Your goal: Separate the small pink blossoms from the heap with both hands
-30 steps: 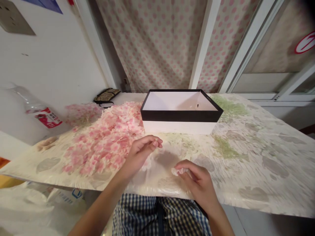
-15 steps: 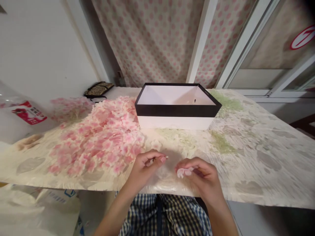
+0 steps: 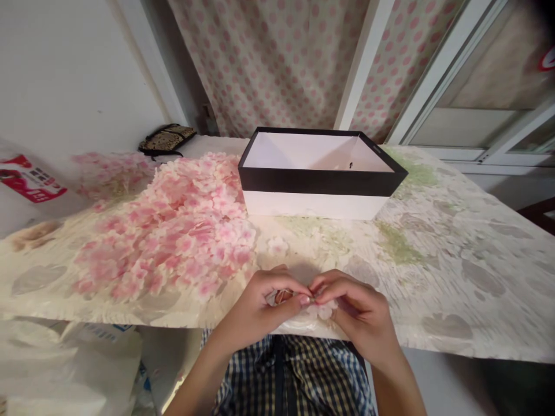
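My right hand [image 3: 363,315] is closed in a pinch on pale pink artificial flowers [image 3: 324,310], which hang below its fingertips. My left hand [image 3: 260,306] is also closed, thumb against forefinger, on something too small to make out. The fingertips of both hands meet just above the table's front edge. To the left lies a large heap of pink and white artificial flower pieces [image 3: 186,225]. One pale flower piece [image 3: 277,246] rests apart from the heap, beyond my left hand.
Behind my hands stands an open white box [image 3: 316,205] with a black rim. A patterned pouch [image 3: 167,140] lies at the back left, and a plastic bag with a red label [image 3: 32,178] is at the far left. A leaf-patterned cloth [image 3: 459,289] covers the table.
My hands were apart and have come together at the fingertips, the left moving right. The view has shifted slightly, with the box now higher in the picture.
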A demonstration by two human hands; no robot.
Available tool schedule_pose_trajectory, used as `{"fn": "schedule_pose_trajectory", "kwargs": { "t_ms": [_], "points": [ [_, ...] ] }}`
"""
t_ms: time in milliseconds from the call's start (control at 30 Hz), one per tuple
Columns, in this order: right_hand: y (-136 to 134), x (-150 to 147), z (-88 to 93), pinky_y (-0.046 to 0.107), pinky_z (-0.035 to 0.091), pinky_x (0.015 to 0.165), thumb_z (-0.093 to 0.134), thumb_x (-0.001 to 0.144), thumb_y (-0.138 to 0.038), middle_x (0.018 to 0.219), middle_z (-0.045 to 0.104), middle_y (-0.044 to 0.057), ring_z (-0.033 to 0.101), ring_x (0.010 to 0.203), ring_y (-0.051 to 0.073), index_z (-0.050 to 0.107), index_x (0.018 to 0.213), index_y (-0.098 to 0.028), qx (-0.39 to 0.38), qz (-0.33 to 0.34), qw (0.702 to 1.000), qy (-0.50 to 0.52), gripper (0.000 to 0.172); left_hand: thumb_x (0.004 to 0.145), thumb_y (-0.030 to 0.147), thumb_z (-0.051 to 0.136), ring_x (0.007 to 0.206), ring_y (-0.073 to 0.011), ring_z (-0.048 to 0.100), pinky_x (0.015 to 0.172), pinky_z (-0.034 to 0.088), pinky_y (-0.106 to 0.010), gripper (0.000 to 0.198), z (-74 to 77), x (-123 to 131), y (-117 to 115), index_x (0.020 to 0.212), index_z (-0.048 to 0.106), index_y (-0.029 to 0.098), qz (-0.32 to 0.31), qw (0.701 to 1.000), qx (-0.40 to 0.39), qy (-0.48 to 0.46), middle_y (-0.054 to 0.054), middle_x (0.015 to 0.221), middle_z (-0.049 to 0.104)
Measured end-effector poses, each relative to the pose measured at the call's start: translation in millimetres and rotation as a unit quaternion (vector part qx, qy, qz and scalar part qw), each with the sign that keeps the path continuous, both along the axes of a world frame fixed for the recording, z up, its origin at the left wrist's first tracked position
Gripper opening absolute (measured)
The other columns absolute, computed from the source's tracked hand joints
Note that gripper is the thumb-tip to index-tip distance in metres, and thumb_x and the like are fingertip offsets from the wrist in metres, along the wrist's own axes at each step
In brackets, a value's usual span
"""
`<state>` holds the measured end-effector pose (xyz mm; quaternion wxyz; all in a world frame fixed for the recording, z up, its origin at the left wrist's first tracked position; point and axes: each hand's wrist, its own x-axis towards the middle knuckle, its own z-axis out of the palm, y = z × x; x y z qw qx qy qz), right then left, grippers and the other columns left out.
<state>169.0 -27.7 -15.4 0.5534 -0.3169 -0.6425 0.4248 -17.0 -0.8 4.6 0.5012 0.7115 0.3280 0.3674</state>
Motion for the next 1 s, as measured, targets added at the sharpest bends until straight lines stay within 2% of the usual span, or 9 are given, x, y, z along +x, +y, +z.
{"fn": "schedule_pose_trajectory", "kwargs": {
  "t_ms": [200, 500, 700, 1000],
  "points": [
    [-0.7, -0.4, 2.3, 0.020, 0.047, 0.078, 0.054, 0.076, 0.005, 0.096, 0.063, -0.002, 0.062, 0.089, 0.009, 0.065, 0.085, -0.024, -0.019, 0.026, 0.999, -0.017, 0.033, 0.086, 0.018, 0.062, 0.063, -0.0111, 0.049, 0.058, 0.036, -0.023, 0.009, -2.4, 0.1, -1.0, 0.084, 0.071, 0.016, -0.012, 0.999, 0.037, 0.010, -0.001, 0.066, 0.059],
    [0.8, -0.1, 3.8, 0.023, 0.041, 0.068, 0.056, 0.079, 0.001, 0.085, 0.055, -0.003, 0.055, 0.080, 0.011, 0.060, 0.080, -0.024, -0.077, 0.069, 0.994, -0.045, 0.025, 0.088, 0.017, 0.058, 0.063, -0.0096, 0.050, 0.058, 0.036, -0.022, 0.012, -2.4, -3.4, -3.5, 0.082, 0.068, 0.016, -0.025, 0.997, 0.044, 0.064, 0.000, 0.070, 0.055],
    [0.5, -0.2, -0.5, 0.025, 0.036, 0.060, 0.056, 0.081, -0.002, 0.081, 0.051, -0.002, 0.053, 0.074, 0.012, 0.059, 0.079, -0.024, -0.086, 0.053, 0.991, -0.082, 0.023, 0.087, 0.014, 0.056, 0.065, -0.0094, 0.050, 0.058, 0.036, -0.021, 0.012, -0.7, -4.0, -5.2, 0.079, 0.065, 0.015, -0.033, 0.995, 0.033, 0.088, 0.000, 0.072, 0.055],
    [1.4, -2.5, 3.2, 0.026, 0.039, 0.061, 0.059, 0.085, -0.013, 0.080, 0.053, 0.000, 0.054, 0.074, 0.014, 0.059, 0.079, -0.023, -0.056, 0.038, 0.995, -0.075, 0.011, 0.089, 0.019, 0.055, 0.065, -0.0102, 0.050, 0.058, 0.036, -0.022, 0.013, -1.4, -2.5, -4.5, 0.083, 0.065, 0.017, -0.030, 0.996, 0.016, 0.081, 0.000, 0.074, 0.056]
  ]
}}
